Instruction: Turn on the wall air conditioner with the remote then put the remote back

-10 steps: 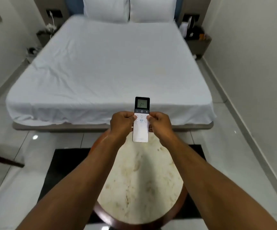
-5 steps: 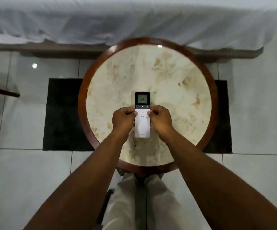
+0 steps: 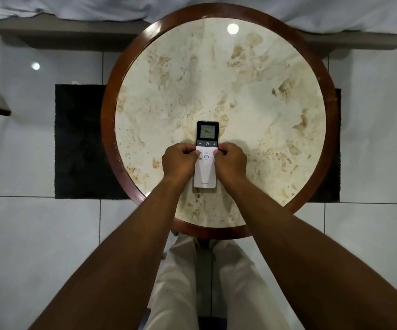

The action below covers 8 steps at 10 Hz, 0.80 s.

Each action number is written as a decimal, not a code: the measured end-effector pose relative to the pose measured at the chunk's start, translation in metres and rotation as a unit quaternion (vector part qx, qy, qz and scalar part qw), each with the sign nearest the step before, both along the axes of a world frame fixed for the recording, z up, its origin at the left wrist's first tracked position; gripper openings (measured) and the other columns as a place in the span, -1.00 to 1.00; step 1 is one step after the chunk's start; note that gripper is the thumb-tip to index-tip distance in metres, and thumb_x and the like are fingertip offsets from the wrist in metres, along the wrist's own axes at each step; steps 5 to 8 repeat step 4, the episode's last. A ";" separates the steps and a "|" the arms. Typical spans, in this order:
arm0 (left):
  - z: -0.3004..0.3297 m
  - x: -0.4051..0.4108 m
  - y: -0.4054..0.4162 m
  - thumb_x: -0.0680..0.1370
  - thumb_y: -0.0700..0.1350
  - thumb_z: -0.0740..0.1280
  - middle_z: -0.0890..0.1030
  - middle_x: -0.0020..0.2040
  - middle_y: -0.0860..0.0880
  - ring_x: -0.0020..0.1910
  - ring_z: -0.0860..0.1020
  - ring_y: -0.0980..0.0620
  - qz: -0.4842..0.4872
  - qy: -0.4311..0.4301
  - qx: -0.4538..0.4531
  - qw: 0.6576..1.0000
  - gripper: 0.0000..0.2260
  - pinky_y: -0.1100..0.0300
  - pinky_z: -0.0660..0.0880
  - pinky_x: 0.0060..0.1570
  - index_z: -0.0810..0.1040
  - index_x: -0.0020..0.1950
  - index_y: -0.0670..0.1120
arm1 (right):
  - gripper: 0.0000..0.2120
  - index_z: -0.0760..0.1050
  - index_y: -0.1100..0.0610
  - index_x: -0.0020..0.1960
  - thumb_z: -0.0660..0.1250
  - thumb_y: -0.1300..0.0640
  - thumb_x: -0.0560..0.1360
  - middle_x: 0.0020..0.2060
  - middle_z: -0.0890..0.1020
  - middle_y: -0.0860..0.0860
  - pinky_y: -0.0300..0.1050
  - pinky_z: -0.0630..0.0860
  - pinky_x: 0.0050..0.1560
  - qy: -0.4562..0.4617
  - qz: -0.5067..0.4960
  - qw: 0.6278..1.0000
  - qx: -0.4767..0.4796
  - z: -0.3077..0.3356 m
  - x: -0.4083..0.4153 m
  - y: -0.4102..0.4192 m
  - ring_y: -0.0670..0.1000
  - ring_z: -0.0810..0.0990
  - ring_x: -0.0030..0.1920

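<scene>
A white remote [image 3: 205, 173] with a dark top and a lit display reading 24 lies low over the round marble table [image 3: 240, 91], near its front left part. My left hand [image 3: 178, 161] pinches its left edge and my right hand [image 3: 231, 161] pinches its right edge, thumbs on the button face. Whether the remote rests on the tabletop or hovers just above it I cannot tell. The wall air conditioner is out of view.
The table has a dark wooden rim [image 3: 108, 139] and stands on a black rug [image 3: 78, 141] on white floor tiles. A bed with a white sheet [image 3: 73, 7] runs along the top. My legs in light trousers [image 3: 183, 282] are below the table's front edge.
My view has tilted down from the bed to the table. Both hands have brought the remote down and towards me over the tabletop, still gripping it at both sides.
</scene>
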<state>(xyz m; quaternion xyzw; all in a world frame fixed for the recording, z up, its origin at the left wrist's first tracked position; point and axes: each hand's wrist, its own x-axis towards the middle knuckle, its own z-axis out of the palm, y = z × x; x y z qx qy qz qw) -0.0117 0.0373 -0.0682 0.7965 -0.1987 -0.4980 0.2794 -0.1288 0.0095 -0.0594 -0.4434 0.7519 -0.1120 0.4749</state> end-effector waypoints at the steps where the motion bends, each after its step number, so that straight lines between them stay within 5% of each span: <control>1: 0.000 0.002 0.001 0.47 -0.19 0.41 0.73 -0.04 -0.07 -0.06 0.68 -0.06 -0.017 -0.012 0.004 1.000 -0.88 -0.08 0.60 0.06 0.71 -0.04 -0.07 | -0.78 0.61 0.24 0.16 0.27 0.26 0.58 0.11 0.69 0.15 -0.01 0.56 0.10 -0.004 0.006 1.000 -0.001 0.002 0.001 0.000 0.13 0.64 0.08; 4: 0.039 0.024 0.014 0.55 -0.03 0.36 0.67 0.16 -0.10 0.15 0.59 -0.11 -0.194 -0.171 0.019 0.966 -0.76 0.15 0.44 0.05 0.64 0.13 -0.13 | -0.61 0.46 0.26 0.40 0.28 0.16 0.60 0.32 0.57 0.21 -0.08 0.42 0.25 0.026 0.093 0.995 0.000 0.037 -0.019 -0.012 0.17 0.54 0.30; 8: 0.039 0.024 0.014 0.55 -0.03 0.36 0.67 0.16 -0.10 0.15 0.59 -0.11 -0.194 -0.171 0.019 0.966 -0.76 0.15 0.44 0.05 0.64 0.13 -0.13 | -0.61 0.46 0.26 0.40 0.28 0.16 0.60 0.32 0.57 0.21 -0.08 0.42 0.25 0.026 0.093 0.995 0.000 0.037 -0.019 -0.012 0.17 0.54 0.30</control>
